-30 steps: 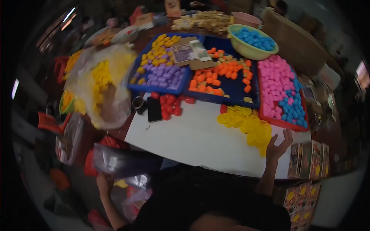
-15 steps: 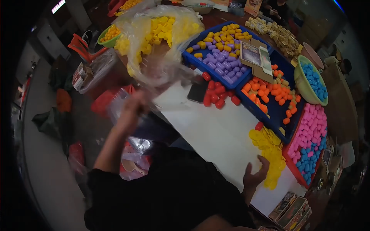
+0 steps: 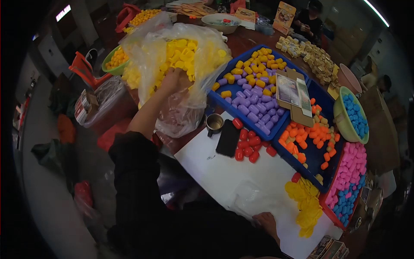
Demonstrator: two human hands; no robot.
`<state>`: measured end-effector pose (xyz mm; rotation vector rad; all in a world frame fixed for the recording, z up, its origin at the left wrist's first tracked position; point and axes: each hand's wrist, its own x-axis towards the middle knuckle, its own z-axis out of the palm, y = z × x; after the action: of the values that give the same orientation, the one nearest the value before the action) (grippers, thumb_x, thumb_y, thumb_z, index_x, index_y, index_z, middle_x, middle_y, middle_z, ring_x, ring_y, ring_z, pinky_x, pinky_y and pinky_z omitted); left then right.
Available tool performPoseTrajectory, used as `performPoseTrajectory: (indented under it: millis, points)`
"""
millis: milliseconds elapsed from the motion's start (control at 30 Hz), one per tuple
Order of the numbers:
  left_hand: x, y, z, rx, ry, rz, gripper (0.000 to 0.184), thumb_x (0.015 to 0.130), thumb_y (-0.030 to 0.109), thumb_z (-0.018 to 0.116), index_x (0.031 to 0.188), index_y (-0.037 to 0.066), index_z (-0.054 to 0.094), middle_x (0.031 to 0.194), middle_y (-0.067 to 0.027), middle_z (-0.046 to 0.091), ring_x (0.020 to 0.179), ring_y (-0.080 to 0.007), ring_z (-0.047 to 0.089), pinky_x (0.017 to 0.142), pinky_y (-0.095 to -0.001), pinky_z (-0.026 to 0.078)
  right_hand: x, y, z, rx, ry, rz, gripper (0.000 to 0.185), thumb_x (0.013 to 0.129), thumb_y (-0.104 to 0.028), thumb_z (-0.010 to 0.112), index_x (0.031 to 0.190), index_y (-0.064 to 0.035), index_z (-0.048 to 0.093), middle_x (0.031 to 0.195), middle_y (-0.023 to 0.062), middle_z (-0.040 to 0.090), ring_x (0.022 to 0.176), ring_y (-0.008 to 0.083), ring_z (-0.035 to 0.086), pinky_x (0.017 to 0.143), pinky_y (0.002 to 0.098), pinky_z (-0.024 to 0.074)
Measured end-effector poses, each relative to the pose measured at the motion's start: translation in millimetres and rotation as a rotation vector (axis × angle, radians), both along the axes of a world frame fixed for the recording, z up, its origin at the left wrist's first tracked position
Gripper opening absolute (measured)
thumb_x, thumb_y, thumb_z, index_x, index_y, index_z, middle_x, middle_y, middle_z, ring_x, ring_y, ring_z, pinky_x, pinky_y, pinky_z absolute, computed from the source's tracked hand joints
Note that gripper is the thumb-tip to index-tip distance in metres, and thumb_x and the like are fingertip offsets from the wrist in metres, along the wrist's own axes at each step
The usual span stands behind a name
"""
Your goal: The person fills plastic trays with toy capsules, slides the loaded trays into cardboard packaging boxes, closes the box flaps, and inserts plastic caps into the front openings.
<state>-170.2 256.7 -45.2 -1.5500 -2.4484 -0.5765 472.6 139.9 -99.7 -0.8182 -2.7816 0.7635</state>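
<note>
Left hand [image 3: 171, 80] is in mouth of clear bag [image 3: 181, 114], at yellow pieces [image 3: 183, 52]; whether fingers pinch one, cannot tell. Right hand [image 3: 266, 222] is at white worktop [image 3: 202, 168], by clear plastic [image 3: 250, 197]; grip also cannot tell. Yellow discs [image 3: 306, 209] lie between right hand and red tray [image 3: 332, 214].

Fingertips unclear at left grip [image 3: 172, 80] and right grip [image 3: 267, 223]
Left fingertips merge with yellow plastic pieces [image 3: 183, 54]; whether the right ones hold the thin clear plastic [image 3: 249, 196] cannot be told; the bottom edge crops the printed cardboard boxes [image 3: 335, 251].
</note>
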Motion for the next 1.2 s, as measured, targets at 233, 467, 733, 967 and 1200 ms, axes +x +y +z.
performPoseTrajectory:
  millis: [233,467,733,967,1200]
  points:
    - [-56,95,24,-0.333,0.374,0.4,0.091,0.067,0.024,0.074,0.139,0.038,0.019,0.149,-0.0104,0.005,0.132,-0.041,0.018,0.093,-0.0568,0.037,14,-2,0,-0.198,-0.093,-0.355,0.019,0.063,-0.011,0.066,0.082,-0.0157,0.065,0.075,0.0048,0.06,0.081,0.0265,0.055,0.073,0.0374,0.044]
    - [-165,126,40,-0.222,-0.261,0.293,0.09,0.071,0.074,0.046,0.133,0.008,0.041,0.133,-0.0171,0.044,0.123,-0.0311,0.041,0.102,-0.0405,0.032,-28,18,-9,-0.166,-0.082,-0.621,0.018,0.06,-0.009,0.065,0.078,-0.0124,0.063,0.072,0.0046,0.059,0.077,0.0261,0.054,0.07,0.0368,0.044]
    - [-127,75,-13,-0.229,-0.429,0.116,0.056,0.081,0.054,0.052,0.088,0.001,0.067,0.088,-0.0142,0.066,0.086,-0.0259,0.06,0.076,-0.0333,0.045,-26,12,14,-0.247,-0.142,-0.632,0.019,0.058,-0.008,0.065,0.076,-0.0109,0.062,0.071,0.0053,0.058,0.077,0.0263,0.054,0.069,0.0364,0.0439]
    - [-42,-10,33,0.206,-0.397,-0.082,0.068,0.07,0.038,0.073,0.123,0.004,0.047,0.12,-0.0202,0.05,0.104,-0.0328,0.053,0.084,-0.0415,0.044,-20,0,16,-0.175,-0.171,-0.496,0.026,0.056,0.001,0.064,0.079,-0.0095,0.057,0.075,0.0077,0.054,0.076,0.0289,0.052,0.068,0.0384,0.0426]
    - [-151,-91,-71,0.366,-0.359,0.476,0.102,0.063,0.038,0.078,0.138,0.001,0.021,0.133,-0.0233,0.039,0.117,-0.0323,0.044,0.093,-0.0377,0.039,-19,4,5,-0.095,-0.072,-0.43,0.027,0.056,0.004,0.063,0.079,-0.0082,0.056,0.073,0.0088,0.053,0.075,0.0297,0.051,0.066,0.0385,0.0417]
